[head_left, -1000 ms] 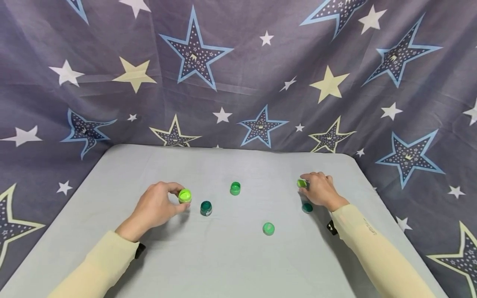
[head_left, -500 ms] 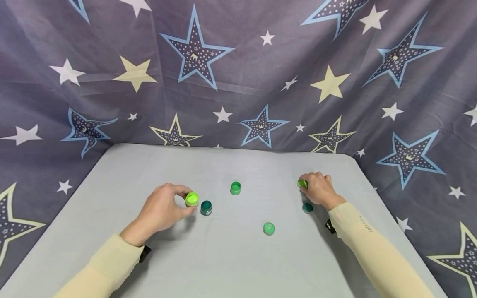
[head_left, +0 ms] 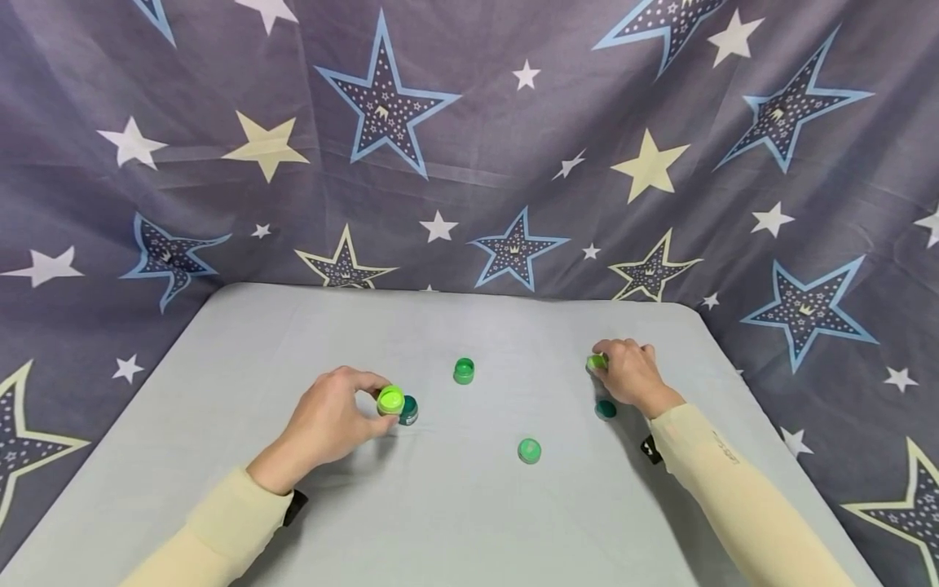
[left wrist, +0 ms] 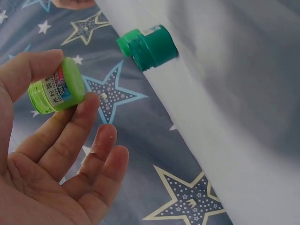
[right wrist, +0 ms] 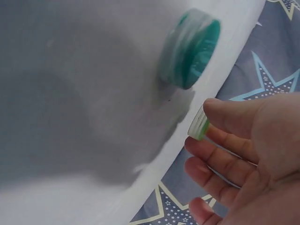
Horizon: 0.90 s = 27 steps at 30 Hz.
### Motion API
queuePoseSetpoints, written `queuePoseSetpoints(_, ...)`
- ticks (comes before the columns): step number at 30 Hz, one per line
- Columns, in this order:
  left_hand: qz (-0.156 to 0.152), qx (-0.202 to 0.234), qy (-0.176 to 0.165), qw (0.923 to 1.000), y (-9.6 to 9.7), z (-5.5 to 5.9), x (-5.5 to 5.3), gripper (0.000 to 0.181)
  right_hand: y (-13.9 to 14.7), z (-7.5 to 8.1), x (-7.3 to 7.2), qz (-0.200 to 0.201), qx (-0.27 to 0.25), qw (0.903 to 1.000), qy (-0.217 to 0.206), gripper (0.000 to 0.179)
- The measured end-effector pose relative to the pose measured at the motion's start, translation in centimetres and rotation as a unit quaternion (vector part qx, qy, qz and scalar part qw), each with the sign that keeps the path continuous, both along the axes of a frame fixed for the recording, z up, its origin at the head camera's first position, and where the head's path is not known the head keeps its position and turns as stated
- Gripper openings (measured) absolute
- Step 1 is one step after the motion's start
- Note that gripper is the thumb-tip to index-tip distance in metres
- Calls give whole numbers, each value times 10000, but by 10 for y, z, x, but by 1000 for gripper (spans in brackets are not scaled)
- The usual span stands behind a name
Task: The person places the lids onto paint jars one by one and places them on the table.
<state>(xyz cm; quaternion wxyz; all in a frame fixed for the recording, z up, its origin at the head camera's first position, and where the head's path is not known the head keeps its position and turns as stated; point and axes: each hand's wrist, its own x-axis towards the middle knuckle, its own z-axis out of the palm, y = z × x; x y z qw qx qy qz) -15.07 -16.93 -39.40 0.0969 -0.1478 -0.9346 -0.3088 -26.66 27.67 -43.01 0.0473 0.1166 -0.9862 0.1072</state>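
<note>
Between thumb and fingertips, my left hand (head_left: 330,420) holds a small lime-green paint jar (head_left: 390,399), its lid off and bright paint showing at the mouth. In the left wrist view this paint jar (left wrist: 58,86) is tilted and bears a printed label. It partly covers a dark green paint jar (head_left: 409,411) in the head view, which stands open on the table. Over at the right, my right hand (head_left: 631,377) pinches a lime-green lid (head_left: 597,363) at its edge, seen side-on as a thin lid (right wrist: 199,125) in the right wrist view. Just nearer lies a dark green lid (head_left: 605,409).
An open mid-green paint jar (head_left: 464,371) stands near the middle of the pale table (head_left: 440,514). A lighter green lid (head_left: 529,450) lies nearer and to the right. Behind the table hangs a dark cloth (head_left: 469,163) printed with stars.
My left hand has carried the lime-green paint jar rightward and slightly nearer, so it now overlaps the dark green jar. My right hand stays nearly in place, the lid turned slightly.
</note>
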Motion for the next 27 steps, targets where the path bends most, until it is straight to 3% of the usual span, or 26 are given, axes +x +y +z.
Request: queuePoseSetpoints(27, -277, 247, -7, 9993, 29, -4, 13, 28, -21, 12, 51, 300, -533, 9953, 746, 30)
